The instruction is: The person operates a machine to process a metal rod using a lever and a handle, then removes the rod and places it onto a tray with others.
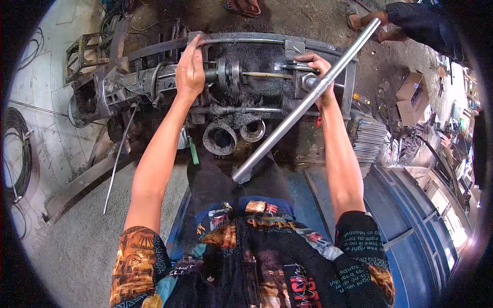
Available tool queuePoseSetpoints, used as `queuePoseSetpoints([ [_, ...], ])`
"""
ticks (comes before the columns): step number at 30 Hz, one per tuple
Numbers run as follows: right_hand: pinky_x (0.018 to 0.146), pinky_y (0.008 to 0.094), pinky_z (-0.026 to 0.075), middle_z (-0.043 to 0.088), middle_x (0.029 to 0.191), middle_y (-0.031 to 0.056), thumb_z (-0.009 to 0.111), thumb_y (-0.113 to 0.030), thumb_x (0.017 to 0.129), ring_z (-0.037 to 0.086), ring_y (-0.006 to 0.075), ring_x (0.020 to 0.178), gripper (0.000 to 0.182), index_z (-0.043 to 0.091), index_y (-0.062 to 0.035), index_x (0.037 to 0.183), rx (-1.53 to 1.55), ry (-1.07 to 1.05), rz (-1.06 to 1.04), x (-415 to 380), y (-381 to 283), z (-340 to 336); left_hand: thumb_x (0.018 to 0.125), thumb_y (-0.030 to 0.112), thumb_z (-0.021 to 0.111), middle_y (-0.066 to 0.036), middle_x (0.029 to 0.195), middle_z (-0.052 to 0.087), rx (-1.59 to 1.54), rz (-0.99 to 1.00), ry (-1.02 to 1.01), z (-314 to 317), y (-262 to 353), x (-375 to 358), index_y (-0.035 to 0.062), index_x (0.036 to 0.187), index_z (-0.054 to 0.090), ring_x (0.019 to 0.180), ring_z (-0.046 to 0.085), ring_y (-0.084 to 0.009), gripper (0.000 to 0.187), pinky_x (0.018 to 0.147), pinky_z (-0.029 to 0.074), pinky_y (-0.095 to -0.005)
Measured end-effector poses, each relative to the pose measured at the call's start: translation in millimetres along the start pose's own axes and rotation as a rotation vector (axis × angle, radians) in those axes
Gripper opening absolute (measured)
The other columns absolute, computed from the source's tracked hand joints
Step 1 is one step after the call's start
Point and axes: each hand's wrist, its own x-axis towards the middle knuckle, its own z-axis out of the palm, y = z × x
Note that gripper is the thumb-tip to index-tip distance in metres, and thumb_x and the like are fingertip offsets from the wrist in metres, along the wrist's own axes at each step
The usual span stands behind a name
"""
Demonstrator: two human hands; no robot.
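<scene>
My left hand (190, 74) lies against a metal block on the long machine frame, fingers stretched out and close together. Just right of it are round flanges (229, 75) on a rod. My right hand (323, 77) is at the sliding block (302, 82) on the frame's right, fingers curled round a dark metal part I cannot make out. A long smooth steel bar (308, 100) slants across that hand, from near my lap up to the right, hiding part of the palm. A bolt head or nut (309, 82) shows beside the bar.
Two metal rings or tube ends (220, 138) sit at the frame's near side, with a green piece (193, 150) beside them. A thin rod (120, 159) leans at left. Ribbed metal (367, 138) and a cardboard box (412, 97) lie right. Another person's foot (243, 6) is beyond.
</scene>
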Motion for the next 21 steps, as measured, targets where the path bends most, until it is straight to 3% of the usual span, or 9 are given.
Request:
queuePoseSetpoints([
  [12, 0.085, 0.0274, 0.047, 0.069, 0.096, 0.0119, 0.049, -0.022, 0.077, 0.062, 0.0185, 0.089, 0.037, 0.069, 0.0042, 0.094, -0.001, -0.008, -0.010, 3.5, 3.5, -1.2, 0.102, 0.035, 0.034, -0.018, 0.127, 0.060, -0.011, -0.027, 0.002, -1.1, 5.0, 2.4, 0.0037, 0.136, 0.051, 0.121, 0.055, -0.0364, 0.049, 0.100, 0.043, -0.0393],
  [21, 0.078, 0.0262, 0.045, 0.067, 0.091, 0.0104, 0.049, -0.029, 0.076, 0.059, 0.0156, 0.082, 0.041, 0.069, 0.0034, 0.093, 0.000, 0.003, 0.037, 4.3, 3.4, 1.7, 0.102, 0.036, 0.032, -0.018, 0.130, 0.058, 0.023, -0.084, -0.017, -1.1, -0.3, 3.1, 0.0028, 0.138, 0.048, 0.124, 0.052, -0.0348, 0.051, 0.104, 0.039, -0.0380],
])
